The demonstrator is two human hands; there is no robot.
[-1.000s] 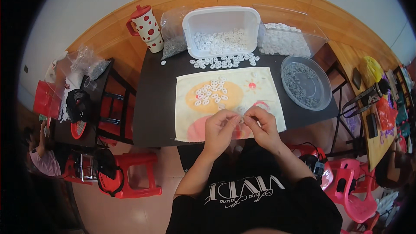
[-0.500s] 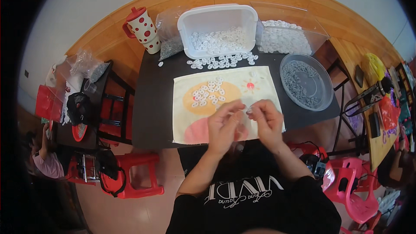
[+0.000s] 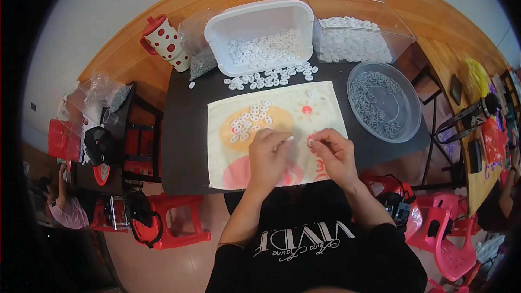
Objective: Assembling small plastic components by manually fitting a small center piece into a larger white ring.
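Observation:
My left hand (image 3: 267,158) is closed, with a small white plastic piece (image 3: 290,138) pinched at its fingertips. Beside it, my right hand (image 3: 335,154) pinches thumb against fingers; a tiny pale thing shows at the tips, too small to name. Both hands are over the near part of a cream cloth (image 3: 336,114) with coloured prints. On the cloth's orange print, left of centre, lies a loose group of white oval two-hole pieces (image 3: 254,116). More white ovals (image 3: 266,80) are scattered between the cloth and a white plastic tub (image 3: 214,38).
Right of the cloth stands a clear round bowl (image 3: 415,111) with many small grey screws. A clear box (image 3: 401,32) of white pieces, a bag of grey hardware (image 3: 202,64) and a red-dotted tumbler (image 3: 167,44) line the back. Red stools (image 3: 173,211) flank me; other people sit at both sides.
My hands have moved apart, the left one turning so its back shows more. The whole view has shifted slightly; the loose pieces on the cloth look the same.

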